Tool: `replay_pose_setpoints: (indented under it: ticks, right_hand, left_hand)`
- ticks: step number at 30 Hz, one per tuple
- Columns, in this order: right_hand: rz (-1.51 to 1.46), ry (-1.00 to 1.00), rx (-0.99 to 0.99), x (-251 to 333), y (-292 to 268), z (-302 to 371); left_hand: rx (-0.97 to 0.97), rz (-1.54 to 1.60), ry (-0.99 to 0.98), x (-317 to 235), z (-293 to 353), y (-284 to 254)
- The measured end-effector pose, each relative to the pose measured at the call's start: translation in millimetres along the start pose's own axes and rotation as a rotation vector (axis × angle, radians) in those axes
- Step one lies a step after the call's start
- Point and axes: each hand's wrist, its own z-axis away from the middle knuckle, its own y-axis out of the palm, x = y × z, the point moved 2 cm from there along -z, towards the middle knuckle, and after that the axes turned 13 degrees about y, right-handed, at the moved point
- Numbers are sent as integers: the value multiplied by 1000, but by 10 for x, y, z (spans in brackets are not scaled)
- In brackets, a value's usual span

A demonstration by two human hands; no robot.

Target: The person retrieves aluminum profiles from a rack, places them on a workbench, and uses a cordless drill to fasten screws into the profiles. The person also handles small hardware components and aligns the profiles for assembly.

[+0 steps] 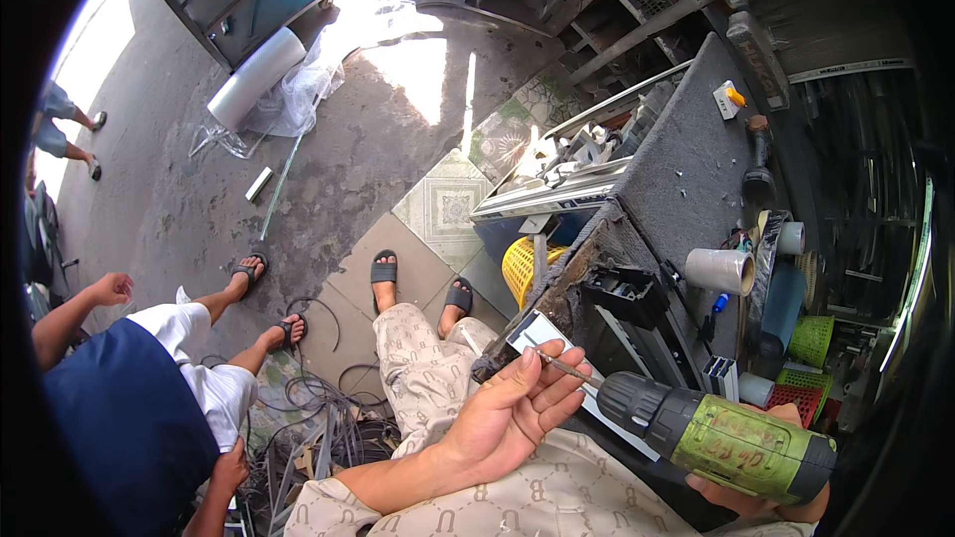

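On the right, my right hand (pixel 738 499) is wrapped round a green and black cordless drill (pixel 746 446); the drill's body hides most of that hand. Its black chuck (pixel 637 403) holds a long thin drill bit (pixel 571 369) that points left. My left hand (pixel 512 406) is palm up at the far end of the bit. Thumb and forefinger close round the tip, while the other fingers lie half stretched beneath. Whether a small piece sits at the tip is hidden. Below the hands lies a white and black metal profile (pixel 625 426).
A grey-topped workbench (pixel 686 164) at right bears a roll of film (pixel 718 271) and another power tool (pixel 759 159). Offcuts fill a tray (pixel 597 154) alongside; a yellow basket (pixel 519 268) sits underneath. Another person (pixel 129 428) is at left, near tangled strips (pixel 323 447) on the floor.
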Motion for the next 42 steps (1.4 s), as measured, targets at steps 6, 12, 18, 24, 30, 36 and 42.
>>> replay_pose_setpoints:
  ticks: [6, 12, 18, 24, 30, 36, 42]
  right_hand:
    - [252, -155, 97, 339, -103, -293]
    - [34, 90, -192, 576, -43, -180]
    - [275, -245, 78, 427, -173, -393]
    - [169, -19, 54, 427, -146, -356]
    - [121, 75, 128, 383, -178, -358]
    - [70, 124, 205, 471, -275, -420]
    - [-62, 292, 334, 649, -372, -467]
  left_hand:
    - [11, -29, -37, -10, -28, 102]
    - [19, -87, -6, -8, -55, 83]
    - [46, -125, 10, -9, -76, 19]
    - [23, -140, 13, -9, -86, 42]
    - [12, -130, 0, -36, -101, 60]
    - [57, -221, 1, -27, -104, 16]
    - [940, -1594, 415, 139, -184, 84]
